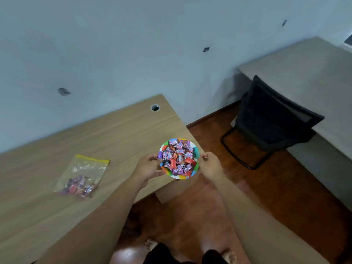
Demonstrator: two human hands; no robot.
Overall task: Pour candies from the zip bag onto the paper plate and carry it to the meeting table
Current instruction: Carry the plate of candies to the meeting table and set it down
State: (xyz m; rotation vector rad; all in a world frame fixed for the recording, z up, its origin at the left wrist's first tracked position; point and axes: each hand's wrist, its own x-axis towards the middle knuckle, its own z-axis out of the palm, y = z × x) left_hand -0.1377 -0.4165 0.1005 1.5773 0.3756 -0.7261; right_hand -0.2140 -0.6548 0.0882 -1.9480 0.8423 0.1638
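Holding the paper plate (196, 153) of candies (178, 158) level by opposite rims, the left hand (149, 165) and right hand (209, 164) were each clamped on it at the wooden desk's (114, 136) corner — zip bag (83, 175) lay well left — grey table (314, 77) ahead-right.

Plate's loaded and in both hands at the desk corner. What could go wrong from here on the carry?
1. The candies are heaped to the rim of the plate; a tilt could spill some.
2. The left hand and right hand each grip only an edge, so a paper plate might sag or fold.
3. The chair stands on the floor to the right, and its base could catch a foot.
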